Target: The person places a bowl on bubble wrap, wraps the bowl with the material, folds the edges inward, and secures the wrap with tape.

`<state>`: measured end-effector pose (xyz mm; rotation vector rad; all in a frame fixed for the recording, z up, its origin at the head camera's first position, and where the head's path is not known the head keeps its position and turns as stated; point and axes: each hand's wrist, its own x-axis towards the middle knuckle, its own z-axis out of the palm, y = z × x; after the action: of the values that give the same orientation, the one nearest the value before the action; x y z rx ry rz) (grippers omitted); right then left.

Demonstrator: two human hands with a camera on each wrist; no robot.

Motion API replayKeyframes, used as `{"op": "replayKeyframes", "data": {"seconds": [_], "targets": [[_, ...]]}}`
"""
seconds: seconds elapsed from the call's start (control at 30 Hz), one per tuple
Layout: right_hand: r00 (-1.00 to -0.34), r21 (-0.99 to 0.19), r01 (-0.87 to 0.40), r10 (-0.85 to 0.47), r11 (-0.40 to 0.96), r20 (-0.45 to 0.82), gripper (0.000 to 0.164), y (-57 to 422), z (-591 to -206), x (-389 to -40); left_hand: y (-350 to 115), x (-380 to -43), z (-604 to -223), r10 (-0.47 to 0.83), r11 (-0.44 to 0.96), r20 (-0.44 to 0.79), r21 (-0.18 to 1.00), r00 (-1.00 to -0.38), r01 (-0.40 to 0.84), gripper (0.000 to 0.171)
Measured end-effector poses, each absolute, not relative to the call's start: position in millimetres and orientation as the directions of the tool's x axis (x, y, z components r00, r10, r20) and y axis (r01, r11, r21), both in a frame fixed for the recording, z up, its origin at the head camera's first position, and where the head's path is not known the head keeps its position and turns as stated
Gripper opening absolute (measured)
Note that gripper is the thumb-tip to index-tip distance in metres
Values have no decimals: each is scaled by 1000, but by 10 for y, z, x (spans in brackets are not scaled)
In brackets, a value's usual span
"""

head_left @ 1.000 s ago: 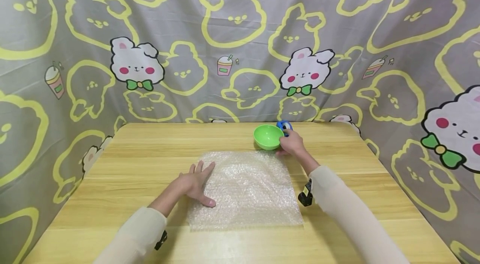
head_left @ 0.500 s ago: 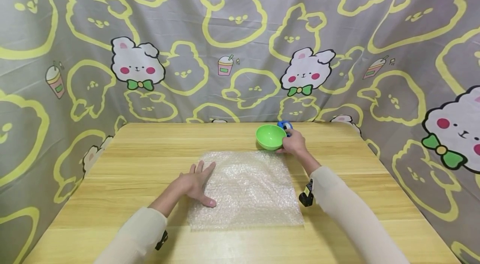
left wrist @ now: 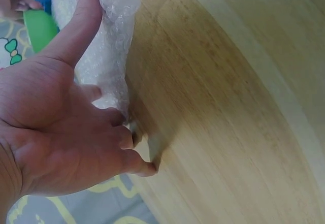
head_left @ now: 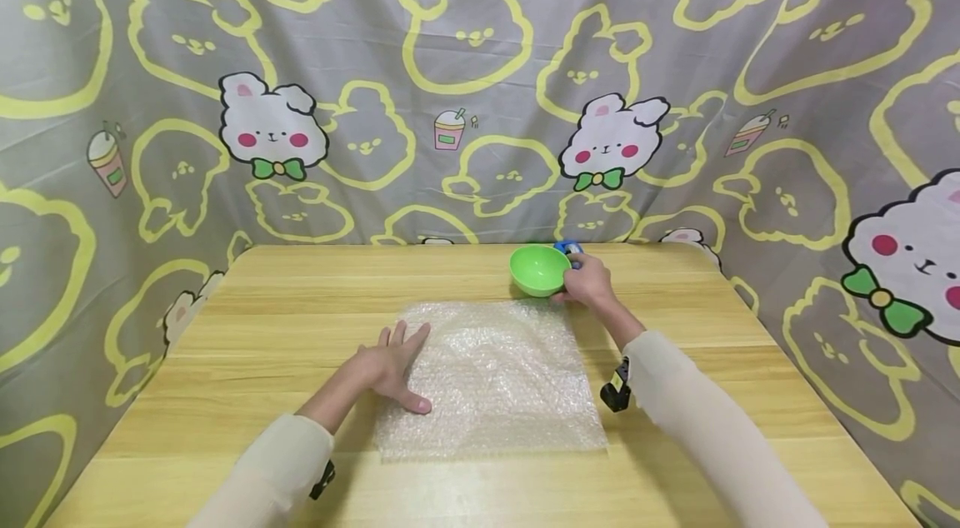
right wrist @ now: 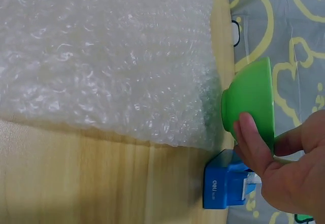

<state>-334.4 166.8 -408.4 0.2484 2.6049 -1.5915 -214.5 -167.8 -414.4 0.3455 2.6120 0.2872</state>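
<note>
A green bowl [head_left: 539,271] is in my right hand [head_left: 588,281], which pinches it at its right side, thumb near the rim and fingers under the wall. In the right wrist view the bowl [right wrist: 254,94] is held upright, its foot close over the far edge of the bubble wrap, where a green tint shows. The sheet of bubble wrap [head_left: 502,386] lies flat on the table. My left hand [head_left: 390,366] rests spread on the wrap's left edge, fingers straight; in the left wrist view its thumb [left wrist: 84,21] lies over the wrap.
A blue tape dispenser [right wrist: 218,181] stands at the back of the wooden table [head_left: 300,286], just behind the bowl and partly hidden by my right hand. A patterned grey curtain [head_left: 495,37] hangs behind the table and along both sides.
The right hand and the green bowl have shifted very slightly to the right. The left hand and the bubble wrap stay in place.
</note>
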Motion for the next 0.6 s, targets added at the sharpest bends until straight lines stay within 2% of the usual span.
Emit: {"op": "replayKeyframes", "data": {"seconds": [0.23,0.6], "targets": [[-991,-881,131,44,454,-124,65,1577,-3988,-3262,-1672,-2135,-4124,296,944,-438,270,-849,190,132],[-989,-897,56,-102,438,-111,55,1378,-3918,-3055,-1673,-2136,-4113,293,945,-443,268,-847,187,131]]}}
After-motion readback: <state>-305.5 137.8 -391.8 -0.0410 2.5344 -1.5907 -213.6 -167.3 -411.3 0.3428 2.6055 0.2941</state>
